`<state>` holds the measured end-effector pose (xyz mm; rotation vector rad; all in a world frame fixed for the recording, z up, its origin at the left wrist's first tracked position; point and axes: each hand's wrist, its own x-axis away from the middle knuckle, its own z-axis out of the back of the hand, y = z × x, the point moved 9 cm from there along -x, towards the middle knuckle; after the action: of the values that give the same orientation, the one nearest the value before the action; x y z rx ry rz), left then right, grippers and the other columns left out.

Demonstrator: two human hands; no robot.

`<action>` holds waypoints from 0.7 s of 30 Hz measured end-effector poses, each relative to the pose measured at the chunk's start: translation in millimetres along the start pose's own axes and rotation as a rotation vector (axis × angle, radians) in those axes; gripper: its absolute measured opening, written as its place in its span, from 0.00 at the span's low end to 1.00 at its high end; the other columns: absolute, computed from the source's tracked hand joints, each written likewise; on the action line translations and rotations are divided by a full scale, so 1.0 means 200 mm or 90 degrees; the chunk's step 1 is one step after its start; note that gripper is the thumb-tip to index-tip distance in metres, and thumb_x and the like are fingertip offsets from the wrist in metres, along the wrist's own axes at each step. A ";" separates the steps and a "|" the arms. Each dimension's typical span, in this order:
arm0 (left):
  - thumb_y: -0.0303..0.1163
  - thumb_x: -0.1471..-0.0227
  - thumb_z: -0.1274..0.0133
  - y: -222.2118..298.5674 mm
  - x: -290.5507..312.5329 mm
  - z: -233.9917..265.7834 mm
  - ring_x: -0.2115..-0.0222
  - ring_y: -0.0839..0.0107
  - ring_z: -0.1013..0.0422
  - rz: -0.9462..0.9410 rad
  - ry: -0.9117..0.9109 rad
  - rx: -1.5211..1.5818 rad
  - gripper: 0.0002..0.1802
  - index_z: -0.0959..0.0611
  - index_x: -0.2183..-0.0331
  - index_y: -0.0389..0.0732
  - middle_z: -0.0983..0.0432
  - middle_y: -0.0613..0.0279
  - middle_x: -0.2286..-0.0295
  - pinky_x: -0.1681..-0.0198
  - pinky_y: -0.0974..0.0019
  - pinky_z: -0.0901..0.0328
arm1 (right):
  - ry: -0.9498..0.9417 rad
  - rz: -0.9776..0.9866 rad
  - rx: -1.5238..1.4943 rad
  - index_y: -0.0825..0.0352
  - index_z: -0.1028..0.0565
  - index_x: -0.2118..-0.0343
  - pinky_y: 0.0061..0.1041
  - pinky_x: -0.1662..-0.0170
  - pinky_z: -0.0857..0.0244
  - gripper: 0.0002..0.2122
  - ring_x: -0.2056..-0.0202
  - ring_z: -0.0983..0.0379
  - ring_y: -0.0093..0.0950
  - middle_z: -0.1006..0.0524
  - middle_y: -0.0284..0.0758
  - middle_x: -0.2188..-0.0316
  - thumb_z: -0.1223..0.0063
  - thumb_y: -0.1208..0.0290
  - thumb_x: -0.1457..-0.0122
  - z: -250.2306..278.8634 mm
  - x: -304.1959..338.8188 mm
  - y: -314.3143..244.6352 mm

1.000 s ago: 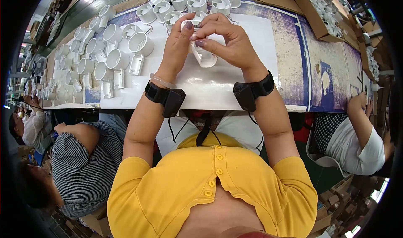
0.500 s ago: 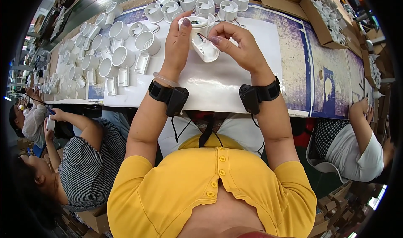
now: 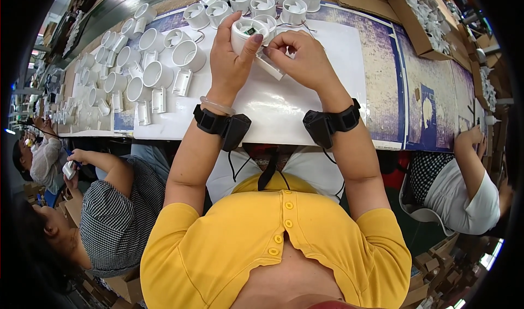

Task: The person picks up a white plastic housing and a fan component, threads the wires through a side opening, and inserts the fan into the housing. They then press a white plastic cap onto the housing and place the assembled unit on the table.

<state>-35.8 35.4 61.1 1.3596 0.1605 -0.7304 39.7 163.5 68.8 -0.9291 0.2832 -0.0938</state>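
Observation:
Above the white sheet, my left hand (image 3: 231,58) is closed round a white plastic fan housing (image 3: 240,38), thumb across its near side. A small green circuit board shows inside its round end, which is tilted up toward me. From that end a hollow white handle (image 3: 271,68) slants down to the right. My right hand (image 3: 303,58) is closed at the handle's upper part, thumb and forefinger pressed together. Its fingers hide whatever they pinch, and the wires cannot be seen there now.
Several white housings with fan blades (image 3: 263,6) stand behind my hands. To the left are rows of open white housings with handles (image 3: 158,74). A cardboard box (image 3: 417,31) of white parts lies at the far right. Co-workers sit on both sides.
The housing has turned, so its round end faces me more and its handle points further right. My right hand has moved in over the handle, hiding the wires seen earlier.

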 end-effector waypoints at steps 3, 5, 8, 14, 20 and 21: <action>0.54 0.48 0.46 0.00 0.01 0.01 0.60 0.69 0.29 0.049 0.005 0.032 0.33 0.30 0.50 0.40 0.26 0.57 0.62 0.58 0.69 0.35 | 0.158 0.262 0.072 0.67 0.25 0.74 0.26 0.65 0.38 0.03 0.73 0.32 0.29 0.24 0.33 0.77 0.45 0.73 0.49 0.08 0.04 -0.16; 0.54 0.47 0.48 -0.01 0.01 -0.01 0.61 0.71 0.30 0.071 -0.019 0.043 0.32 0.31 0.49 0.41 0.26 0.58 0.63 0.58 0.70 0.36 | 0.154 0.295 0.109 0.67 0.25 0.73 0.27 0.64 0.38 0.03 0.72 0.31 0.31 0.24 0.33 0.76 0.45 0.74 0.49 0.11 0.06 -0.21; 0.53 0.46 0.50 -0.03 0.02 -0.04 0.60 0.72 0.31 0.116 -0.065 0.068 0.31 0.32 0.49 0.41 0.26 0.58 0.63 0.57 0.71 0.37 | 0.151 0.350 0.190 0.66 0.26 0.71 0.29 0.63 0.38 0.03 0.71 0.31 0.33 0.24 0.34 0.75 0.46 0.74 0.48 0.15 0.09 -0.28; 0.54 0.49 0.46 -0.07 0.06 -0.17 0.55 0.68 0.34 0.178 -0.200 0.318 0.35 0.34 0.48 0.41 0.30 0.57 0.57 0.51 0.68 0.40 | 0.031 0.158 0.010 0.68 0.27 0.66 0.25 0.62 0.36 0.05 0.70 0.29 0.28 0.24 0.34 0.73 0.48 0.73 0.44 0.14 0.04 -0.11; 0.48 0.64 0.33 0.11 0.04 -0.17 0.52 0.61 0.35 -0.111 -0.225 0.132 0.45 0.36 0.48 0.40 0.33 0.57 0.54 0.47 0.62 0.41 | 0.037 0.124 -0.070 0.68 0.27 0.65 0.21 0.62 0.35 0.05 0.69 0.28 0.23 0.23 0.33 0.72 0.49 0.72 0.41 0.17 0.04 -0.06; 0.46 0.68 0.30 0.14 0.05 -0.18 0.52 0.61 0.35 -0.167 -0.232 0.052 0.47 0.36 0.48 0.41 0.33 0.58 0.54 0.47 0.61 0.40 | 0.040 0.117 -0.071 0.68 0.27 0.66 0.20 0.62 0.35 0.05 0.69 0.29 0.22 0.23 0.32 0.73 0.49 0.72 0.42 0.17 0.04 -0.06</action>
<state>-2.4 65.3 71.3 1.2715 0.0183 -1.2025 57.4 180.8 96.3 -1.0070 0.4343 0.0634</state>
